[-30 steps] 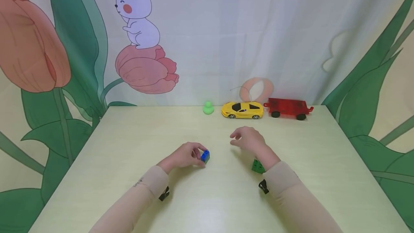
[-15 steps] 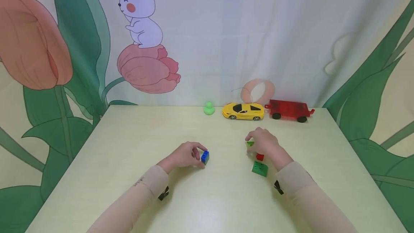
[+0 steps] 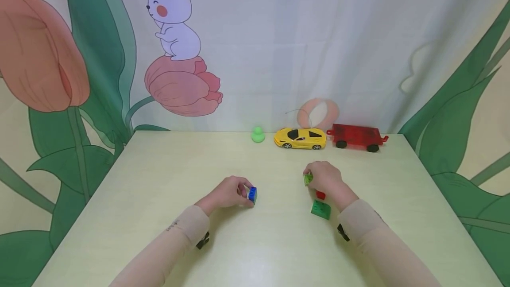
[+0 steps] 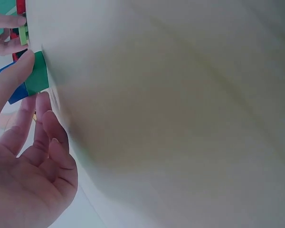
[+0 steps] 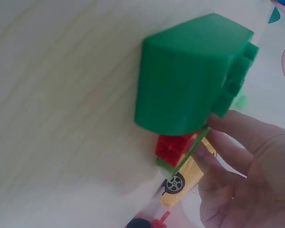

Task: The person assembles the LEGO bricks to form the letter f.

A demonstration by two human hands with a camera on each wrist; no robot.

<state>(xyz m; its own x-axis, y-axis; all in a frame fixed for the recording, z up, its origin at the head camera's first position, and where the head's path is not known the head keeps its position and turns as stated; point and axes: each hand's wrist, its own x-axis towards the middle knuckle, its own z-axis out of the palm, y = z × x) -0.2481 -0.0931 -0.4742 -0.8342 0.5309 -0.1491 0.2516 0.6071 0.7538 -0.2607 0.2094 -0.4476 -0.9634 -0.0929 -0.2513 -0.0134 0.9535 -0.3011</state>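
Note:
My left hand [image 3: 229, 191] pinches a blue brick [image 3: 253, 194] between thumb and fingers; in the left wrist view a green brick [image 4: 37, 73] is joined to the blue one [image 4: 20, 93]. My right hand [image 3: 324, 176] pinches a light green piece [image 3: 307, 179], seen edge-on in the right wrist view [image 5: 192, 148]. A red brick [image 3: 320, 195] lies under the right wrist, partly hidden. Just nearer to me is a dark green brick [image 3: 321, 209], large in the right wrist view [image 5: 180, 80].
At the table's back edge stand a light green knobbed toy [image 3: 257, 135], a yellow car [image 3: 300, 138] and a red wagon [image 3: 356, 136], side by side. Behind them hangs a printed curtain [image 3: 259, 56].
My right hand has moved right from mid-table, and its fingers have closed on the light green piece. The red brick and the whole dark green brick have come into view. My left hand has barely moved.

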